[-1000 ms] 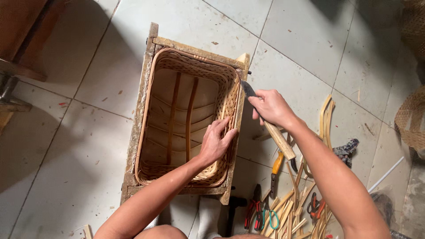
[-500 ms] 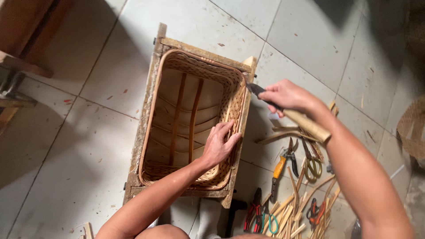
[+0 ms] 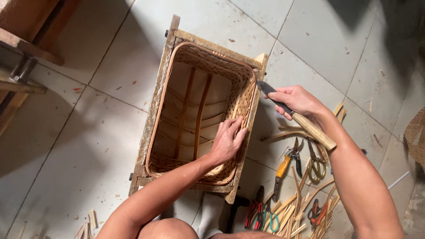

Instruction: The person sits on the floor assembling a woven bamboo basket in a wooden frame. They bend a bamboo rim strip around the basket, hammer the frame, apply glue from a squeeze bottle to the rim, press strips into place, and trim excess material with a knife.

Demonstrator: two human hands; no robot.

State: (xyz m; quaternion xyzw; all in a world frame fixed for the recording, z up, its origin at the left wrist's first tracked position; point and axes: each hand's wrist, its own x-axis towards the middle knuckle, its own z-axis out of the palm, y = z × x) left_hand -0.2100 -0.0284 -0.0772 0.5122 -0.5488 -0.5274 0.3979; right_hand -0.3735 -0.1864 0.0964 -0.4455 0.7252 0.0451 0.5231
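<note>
A rectangular woven bamboo basket (image 3: 199, 71) sits inside a rough wooden frame (image 3: 155, 102) on the tiled floor. My left hand (image 3: 227, 140) rests flat on the inner side of the basket's right wall, fingers spread over the weave. My right hand (image 3: 297, 101) grips a knife (image 3: 285, 108) with a dark blade and a pale wooden handle. The blade tip touches the basket's right rim near the frame's far corner. The handle sticks out past my wrist toward the lower right.
Loose bamboo strips (image 3: 292, 212) lie on the floor at the lower right. Among them are orange-handled pruning shears (image 3: 283, 166), yellow-handled scissors (image 3: 315, 163) and red-handled pliers (image 3: 256, 208). Wooden furniture (image 3: 26, 48) stands at the upper left. A woven object (image 3: 416, 137) shows at the right edge.
The knife has swung so its handle points lower right and the blade tip stays at the basket rim. My left hand has shifted slightly up the right wall.
</note>
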